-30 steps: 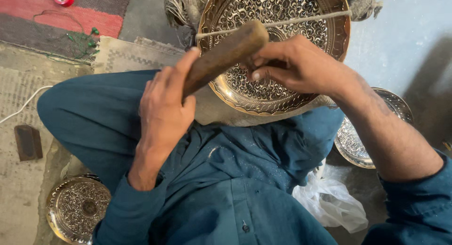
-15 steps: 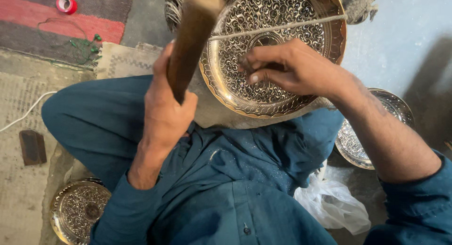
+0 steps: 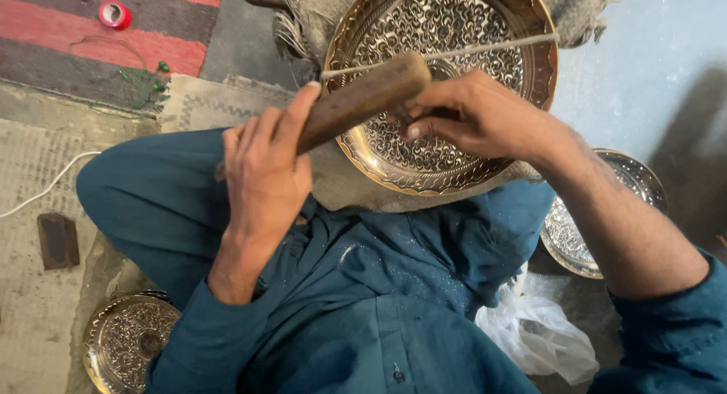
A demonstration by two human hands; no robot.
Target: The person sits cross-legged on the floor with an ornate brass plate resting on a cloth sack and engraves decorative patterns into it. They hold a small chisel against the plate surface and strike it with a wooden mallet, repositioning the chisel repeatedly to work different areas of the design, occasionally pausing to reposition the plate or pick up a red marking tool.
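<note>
A large engraved brass plate (image 3: 492,19) leans on my lap, propped on sackcloth, with a taut white string (image 3: 500,45) across its face. My left hand (image 3: 265,174) grips a brown wooden mallet (image 3: 363,98), whose head lies over the plate's left part, right beside my other hand. My right hand (image 3: 477,117) rests on the plate's middle with fingers pinched around a small tool that is mostly hidden.
A small engraved plate (image 3: 125,341) lies by my left knee, another (image 3: 644,186) under my right forearm. A white plastic bag (image 3: 538,329), a dark block (image 3: 57,239), a white cord (image 3: 45,189), a red tape roll (image 3: 115,15) and a striped rug (image 3: 91,38) surround me.
The mallet swung up to near vertical half a second ago and has come back down onto the tool at my right hand. The right hand stays on the plate.
</note>
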